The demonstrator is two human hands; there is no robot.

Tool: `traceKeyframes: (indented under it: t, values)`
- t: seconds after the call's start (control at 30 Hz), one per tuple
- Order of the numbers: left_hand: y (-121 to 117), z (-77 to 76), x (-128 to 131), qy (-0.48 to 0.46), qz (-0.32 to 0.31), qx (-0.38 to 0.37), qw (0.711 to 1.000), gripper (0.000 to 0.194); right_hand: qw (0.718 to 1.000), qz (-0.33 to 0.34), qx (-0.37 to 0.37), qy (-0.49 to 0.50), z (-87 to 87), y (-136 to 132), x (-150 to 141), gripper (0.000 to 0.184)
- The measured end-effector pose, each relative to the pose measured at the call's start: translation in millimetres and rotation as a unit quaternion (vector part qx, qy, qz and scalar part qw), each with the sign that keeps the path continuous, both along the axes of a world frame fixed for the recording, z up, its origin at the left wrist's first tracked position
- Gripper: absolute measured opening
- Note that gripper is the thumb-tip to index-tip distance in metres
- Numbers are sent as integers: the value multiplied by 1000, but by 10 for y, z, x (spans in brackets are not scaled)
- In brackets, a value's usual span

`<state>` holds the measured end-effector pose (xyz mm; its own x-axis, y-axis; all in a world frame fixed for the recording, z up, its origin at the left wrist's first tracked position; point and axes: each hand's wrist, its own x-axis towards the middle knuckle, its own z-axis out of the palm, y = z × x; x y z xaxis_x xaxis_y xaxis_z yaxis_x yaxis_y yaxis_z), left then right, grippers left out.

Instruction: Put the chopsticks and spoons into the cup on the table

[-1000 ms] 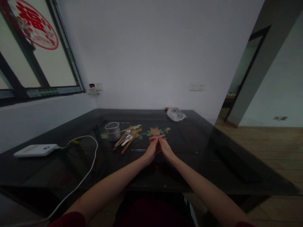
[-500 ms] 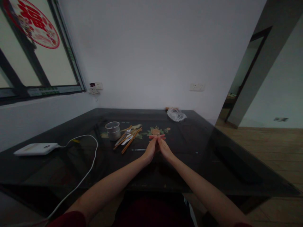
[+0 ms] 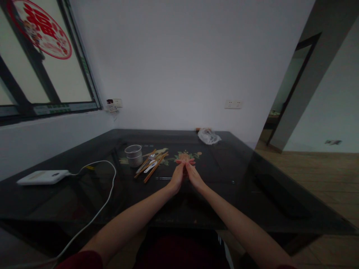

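My left hand (image 3: 177, 177) and my right hand (image 3: 193, 175) are held out over the dark glass table (image 3: 230, 186), fingers stretched straight and the fingertips touching each other. Neither hand holds anything. Just left of them lies a loose pile of wooden chopsticks and spoons (image 3: 151, 163). A small metal cup (image 3: 134, 154) stands beside that pile. A flower pattern (image 3: 185, 155) shows under the glass just beyond my fingertips.
A white power bank (image 3: 42, 177) with a white cable (image 3: 103, 201) lies at the table's left. A crumpled clear plastic bag (image 3: 208, 136) sits at the far edge by the wall. A window is at the left, a doorway at the right.
My hands stay pressed together and have shifted very slightly away from me. Everything on the table is where it was.
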<state>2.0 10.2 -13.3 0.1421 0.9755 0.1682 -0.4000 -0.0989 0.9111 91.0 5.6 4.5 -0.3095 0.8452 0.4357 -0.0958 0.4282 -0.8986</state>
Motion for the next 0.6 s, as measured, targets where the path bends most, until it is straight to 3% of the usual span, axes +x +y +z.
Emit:
traceKeyframes:
  t: [0.4,0.6]
  values:
    - [-7,-100,57,3,-21,-3,1000,48,1000,-15,-12,-6,-160,72,41,61]
    - [-34,-95,67,16,-21,-8,1000,47,999,-14,-34,-8,-155,43,54,63]
